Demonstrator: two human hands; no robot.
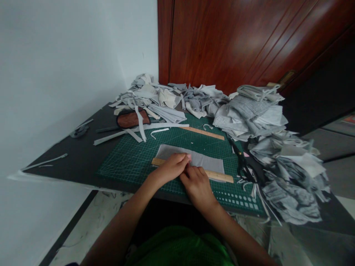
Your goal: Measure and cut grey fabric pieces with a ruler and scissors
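A grey piece of fabric (206,160) lies on the green cutting mat (122,159). Across its near edge runs a wooden ruler (220,176), its middle hidden behind my hands. My left hand (174,166) is closed over the ruler, fingertips drawn together. Right beside it, my right hand (197,184) has its fingers curled in, meeting the left fingertips. Whatever is pinched between them is too small and covered to make out. Black-handled scissors (242,162) rest at the mat's right side.
Heaps of grey and white fabric scraps (155,96) line the back. A tall stack of folded cloth (249,112) and more crumpled pieces (294,184) stand at the right. A second wooden ruler (205,133), a brown dark-edged pad (130,120) and thin strips lie farther back.
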